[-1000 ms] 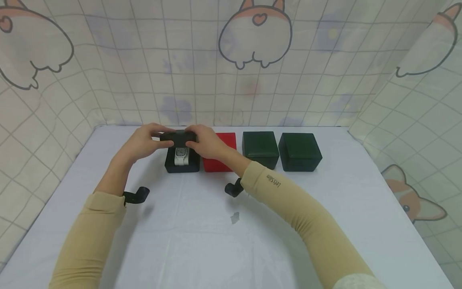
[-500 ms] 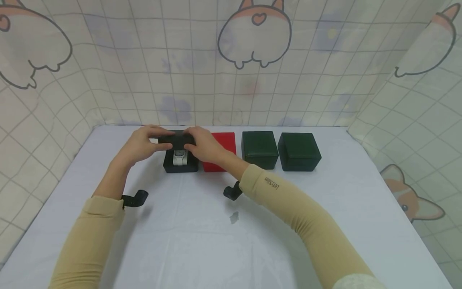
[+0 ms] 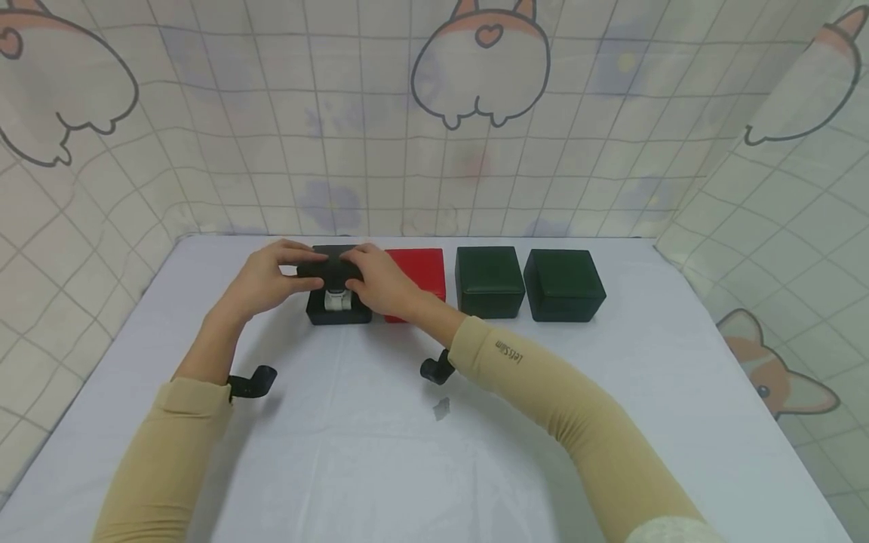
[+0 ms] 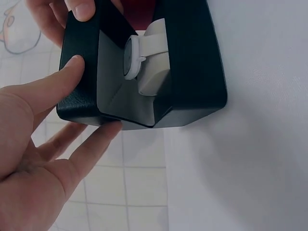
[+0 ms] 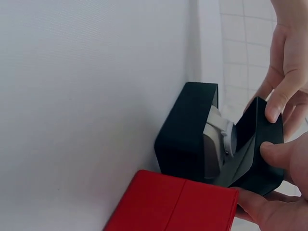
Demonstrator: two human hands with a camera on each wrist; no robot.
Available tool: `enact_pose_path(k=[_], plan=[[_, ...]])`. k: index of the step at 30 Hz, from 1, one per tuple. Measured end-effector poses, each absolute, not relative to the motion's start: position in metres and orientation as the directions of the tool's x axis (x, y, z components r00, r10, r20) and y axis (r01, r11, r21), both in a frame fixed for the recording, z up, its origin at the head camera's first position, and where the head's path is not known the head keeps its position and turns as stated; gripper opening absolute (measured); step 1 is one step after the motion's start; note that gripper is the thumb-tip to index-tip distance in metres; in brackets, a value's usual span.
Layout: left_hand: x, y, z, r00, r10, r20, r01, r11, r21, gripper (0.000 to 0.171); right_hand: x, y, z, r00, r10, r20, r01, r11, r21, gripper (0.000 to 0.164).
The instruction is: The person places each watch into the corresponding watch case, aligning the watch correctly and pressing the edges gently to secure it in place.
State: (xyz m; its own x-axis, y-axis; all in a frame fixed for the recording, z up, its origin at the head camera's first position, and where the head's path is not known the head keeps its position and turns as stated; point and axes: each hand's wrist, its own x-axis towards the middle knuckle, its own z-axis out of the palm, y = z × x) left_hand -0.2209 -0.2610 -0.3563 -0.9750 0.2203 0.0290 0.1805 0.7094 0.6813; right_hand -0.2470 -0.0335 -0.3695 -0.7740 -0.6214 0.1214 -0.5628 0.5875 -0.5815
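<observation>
A dark green watch box stands at the left end of a row, its hinged lid partly raised. Inside, a white watch with a white strap is wrapped round a pale cushion. My left hand pinches the lid's left side, thumb at the front and fingers behind and below. On the lid's other side, my right hand grips it the same way. From the head, the lid hides the watch face and only the strap shows; both wrist views look into the gap.
Close to the right of the watch box sits a red box. Two dark green boxes, one beside the other, continue the row on the white tabletop. A tile-patterned curtain rises behind.
The lid has tilted down toward the front, with both hands moving slightly down along with it. The watch face, visible a second ago from the head, is now covered by the lid.
</observation>
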Motion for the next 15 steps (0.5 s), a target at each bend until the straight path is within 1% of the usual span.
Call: enact_pose_path(k=[3, 8, 15], plan=[[-0.22, -0.261, -0.358, -0.972, 0.233, 0.037, 0.195, 0.708, 0.678, 0.046, -0.246, -0.034, -0.372, -0.771, -0.624, 0.128, -0.571, 0.587, -0.574, 0.051], [-0.22, -0.264, -0.365, -0.964, 0.256, 0.072, 0.238, 0.707, 0.666, 0.046, -0.243, -0.035, -0.377, -0.755, -0.643, 0.132, -0.605, 0.604, -0.518, 0.054], [-0.219, -0.264, -0.375, -0.955, 0.264, 0.136, 0.287, 0.708, 0.645, 0.046, -0.235, -0.039, -0.379, -0.766, -0.638, 0.081, -0.602, 0.666, -0.441, 0.059]])
